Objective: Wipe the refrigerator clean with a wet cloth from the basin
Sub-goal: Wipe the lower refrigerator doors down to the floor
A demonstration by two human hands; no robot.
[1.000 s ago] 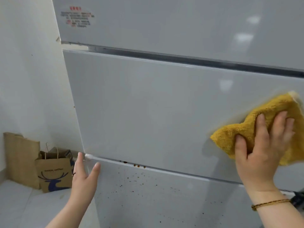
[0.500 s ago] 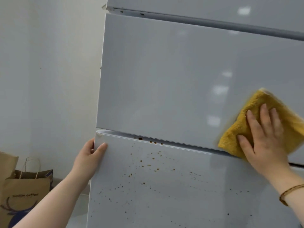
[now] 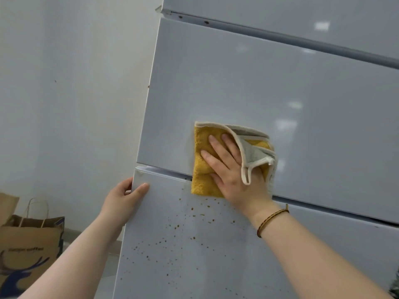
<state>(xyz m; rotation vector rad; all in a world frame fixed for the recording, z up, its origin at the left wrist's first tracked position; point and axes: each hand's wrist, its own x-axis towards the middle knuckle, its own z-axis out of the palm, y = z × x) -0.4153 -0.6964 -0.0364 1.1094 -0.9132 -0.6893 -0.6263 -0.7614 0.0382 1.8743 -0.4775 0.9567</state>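
With the right hand (image 3: 235, 175) pressing its flat, spread fingers (image 3: 216, 145) on the yellow cloth (image 3: 203, 182) against the refrigerator (image 3: 280, 93), drag it down over the brown spots (image 3: 177, 227) just below those fingertips while the left hand (image 3: 123, 201), fingers curled round the lower door's corner (image 3: 140, 175), steadies it.

pale floor (image 3: 110, 275), paper bag (image 3: 28, 251) on it

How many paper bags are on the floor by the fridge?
2. One brown paper bag with handles and a deer print stands at the lower left; a second, plain brown bag leans behind it at the frame's left edge. More could be out of view.
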